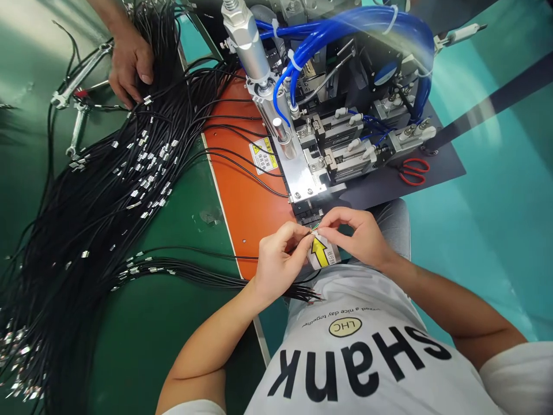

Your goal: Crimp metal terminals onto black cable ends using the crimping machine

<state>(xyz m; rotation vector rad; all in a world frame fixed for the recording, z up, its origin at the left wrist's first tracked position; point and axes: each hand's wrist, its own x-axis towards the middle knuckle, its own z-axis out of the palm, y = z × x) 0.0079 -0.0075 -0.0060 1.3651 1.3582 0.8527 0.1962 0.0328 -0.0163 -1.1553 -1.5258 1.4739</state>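
Both my hands meet in front of the machine's front edge, above a white plate with a yellow arrow. My left hand pinches a black cable close to its stripped end. Between finger and thumb, my right hand grips the thin coloured wires that come out of that end; a green one shows. Just beyond my fingers is the machine's black clamp block. Below my left hand, a bundle of black cables ends near my shirt.
A large heap of black cables with silvery tags covers the green table. At the upper left are another person's hand and wrenches. The machine stands on an orange base. Red-handled scissors lie at its right.
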